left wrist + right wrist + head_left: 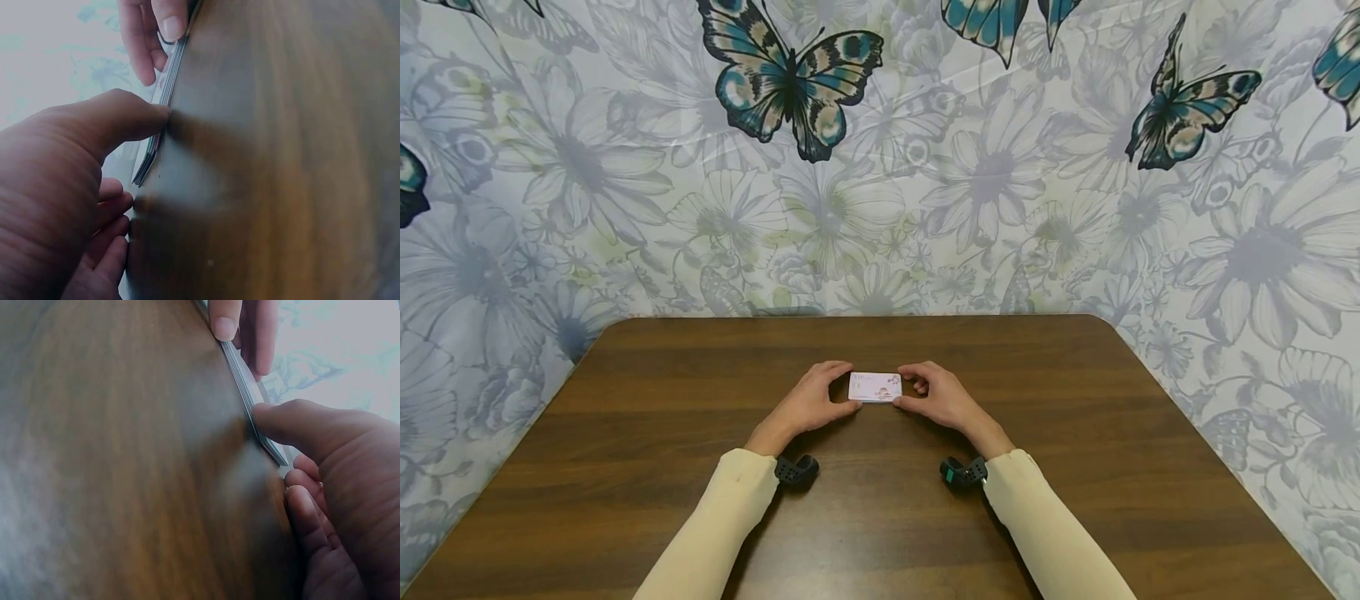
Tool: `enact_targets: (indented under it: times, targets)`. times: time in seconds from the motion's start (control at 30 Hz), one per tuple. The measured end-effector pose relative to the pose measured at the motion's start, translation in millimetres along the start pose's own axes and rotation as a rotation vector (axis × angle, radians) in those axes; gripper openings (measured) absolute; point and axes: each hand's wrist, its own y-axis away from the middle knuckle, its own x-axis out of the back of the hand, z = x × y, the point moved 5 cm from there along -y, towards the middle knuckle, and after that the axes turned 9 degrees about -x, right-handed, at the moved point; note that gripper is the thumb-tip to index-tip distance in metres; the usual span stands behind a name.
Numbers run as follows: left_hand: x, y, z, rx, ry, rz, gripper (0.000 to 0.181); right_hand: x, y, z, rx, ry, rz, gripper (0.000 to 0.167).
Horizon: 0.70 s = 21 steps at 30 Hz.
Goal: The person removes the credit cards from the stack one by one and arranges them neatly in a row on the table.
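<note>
A small stack of cards [876,387] lies flat on the brown wooden table, its white top printed with small reddish flowers. My left hand [815,398] holds the stack's left end, thumb at the near edge and forefinger by the far corner. At the right end my right hand [942,395] holds it the same way, other fingers curled in. Several thin layers show along the edge of the stack [169,87] in the left wrist view. From the right wrist, the thumb of the right hand [350,444] presses that near edge.
The wooden table [880,517] has rounded far corners and stretches around both arms. Behind it hangs a pale floral cloth [880,208] with teal butterflies. A dark wristband [797,472] sits on the left wrist, another dark band [964,473] on the right.
</note>
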Motion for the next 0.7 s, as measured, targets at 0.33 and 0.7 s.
enact_targets:
  times: [0.33,0.7]
  targets:
    - [-0.2,1.1,4.6,-0.035,0.010,0.018,0.055,-0.4,0.9,0.6,0.008,0.012,-0.012,0.049]
    - [0.0,0.7,2.7,-0.035,0.018,0.046,0.055,-1.3,-0.2,2.4,-0.009,0.014,-0.031,0.053]
